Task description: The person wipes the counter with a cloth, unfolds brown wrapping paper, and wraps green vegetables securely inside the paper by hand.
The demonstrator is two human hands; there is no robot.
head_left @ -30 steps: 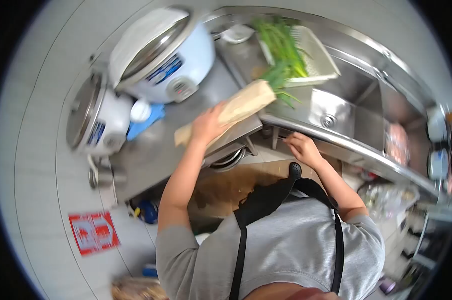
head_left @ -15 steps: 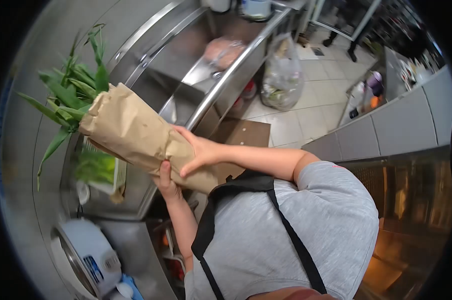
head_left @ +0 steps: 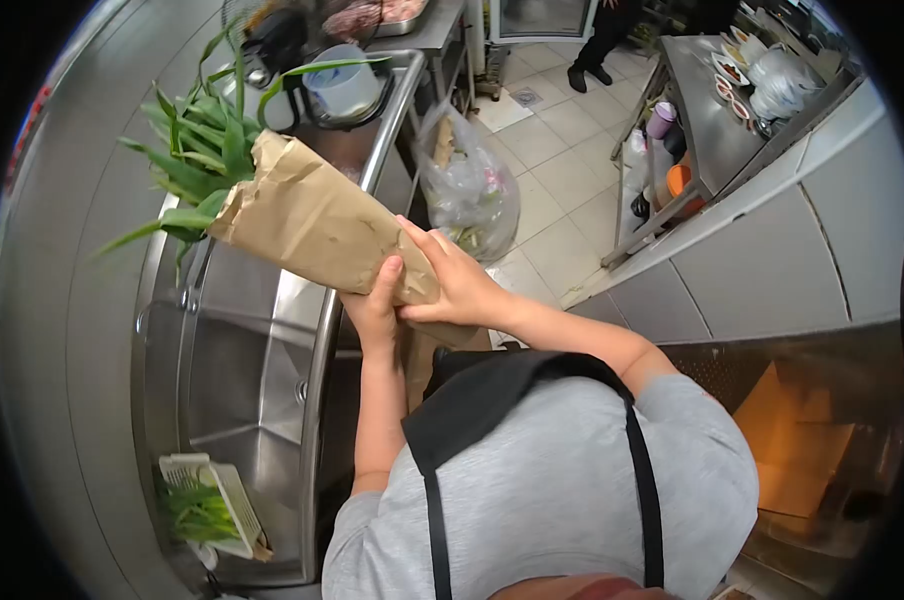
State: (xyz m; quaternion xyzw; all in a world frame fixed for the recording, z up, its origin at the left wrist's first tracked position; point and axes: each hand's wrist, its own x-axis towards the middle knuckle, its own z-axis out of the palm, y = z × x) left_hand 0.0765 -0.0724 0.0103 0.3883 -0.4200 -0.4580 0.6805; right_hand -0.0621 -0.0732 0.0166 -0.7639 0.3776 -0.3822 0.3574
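Observation:
A long brown paper bundle is held out in front of me, with long green leaves sticking out of its far left end. My left hand grips it from below, thumb up along the paper. On its right side, my right hand wraps round the lower part. The two hands are close together near the bundle's lower end. Part of the steel sink counter lies under and left of the bundle. The bundle's near end is partly hidden by my hands and wrists.
Steel sink basins are at the left, with a white basket of green stalks near their lower end. A clear rubbish bag stands on the floor. Dishes sit on a steel table. A person's legs show at the top.
The view has turned right from the rice cookers along the sinks. My right hand, empty at first, has joined my left on the bundle, which has been lifted off the counter.

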